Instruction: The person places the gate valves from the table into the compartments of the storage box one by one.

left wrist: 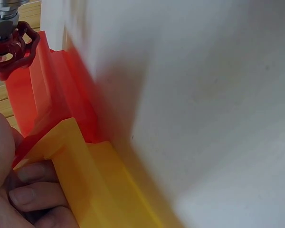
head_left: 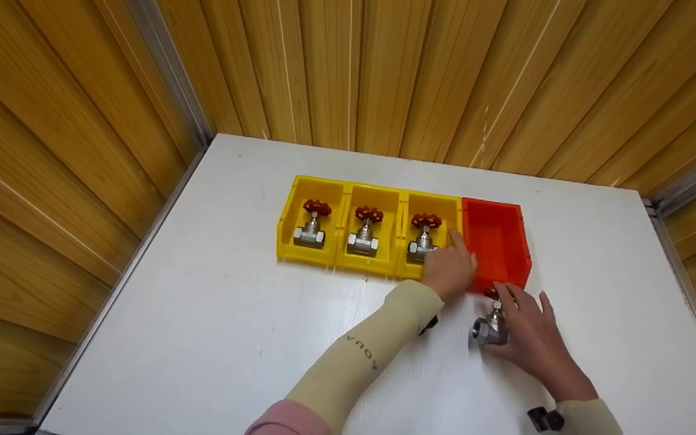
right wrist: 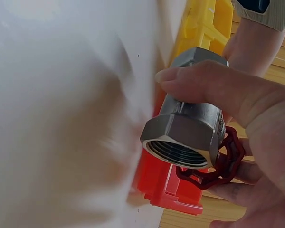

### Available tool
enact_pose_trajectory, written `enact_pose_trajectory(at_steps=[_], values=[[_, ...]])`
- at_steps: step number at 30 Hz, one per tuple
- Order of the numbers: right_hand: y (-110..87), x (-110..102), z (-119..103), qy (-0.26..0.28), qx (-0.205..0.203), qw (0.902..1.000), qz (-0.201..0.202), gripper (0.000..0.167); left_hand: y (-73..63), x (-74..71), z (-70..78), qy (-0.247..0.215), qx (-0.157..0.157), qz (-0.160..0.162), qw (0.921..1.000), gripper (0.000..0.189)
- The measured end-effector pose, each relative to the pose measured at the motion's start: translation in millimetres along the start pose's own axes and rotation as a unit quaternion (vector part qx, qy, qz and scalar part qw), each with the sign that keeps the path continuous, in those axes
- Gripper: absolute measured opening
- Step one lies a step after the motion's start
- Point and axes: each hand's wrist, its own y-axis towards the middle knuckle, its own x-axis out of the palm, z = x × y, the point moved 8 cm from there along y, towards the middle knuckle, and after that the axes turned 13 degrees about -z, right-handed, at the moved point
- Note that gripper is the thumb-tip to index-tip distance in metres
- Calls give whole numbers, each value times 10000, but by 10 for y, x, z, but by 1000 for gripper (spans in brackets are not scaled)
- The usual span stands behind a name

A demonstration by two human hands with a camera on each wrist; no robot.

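My right hand (head_left: 529, 335) grips a steel gate valve (head_left: 491, 329) with a dark red handwheel, just in front of the red bin (head_left: 496, 241). In the right wrist view the thumb presses on the valve body (right wrist: 187, 114), its threaded opening faces the camera, and the other fingers lie around the handwheel (right wrist: 221, 166). My left hand (head_left: 452, 269) holds the adjoining walls of the red bin and the nearest yellow bin (head_left: 413, 269), fingers curled inside the yellow one. A similar valve (head_left: 424, 238) stands in that yellow bin, partly hidden by the hand.
Two more yellow bins (head_left: 302, 257) adjoin on the left, holding one valve (head_left: 310, 232) and another valve (head_left: 364, 235). The row sits on a white table (head_left: 203, 314), with wood-patterned panels (head_left: 384, 72) behind and at both sides.
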Motion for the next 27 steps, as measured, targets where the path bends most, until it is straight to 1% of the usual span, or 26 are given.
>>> enact_pose_trajectory(at_steps=[9,18,22,27], values=[[65,-81,6,-8,47,10000,-33,112,-19,-19,3,79,37,61,9999,69],[113,-177,-6,-6,7,9999,125,109,-25,-22,-8,-73,22,9,10000,70],[141,-198,-12,-33,-8,9999,123,109,-22,-18,-9,-193,46,-2,9998,71],[180,-216,-22,-109,-61,9999,109,110,-27,-18,-8,-129,50,109,9998,70]])
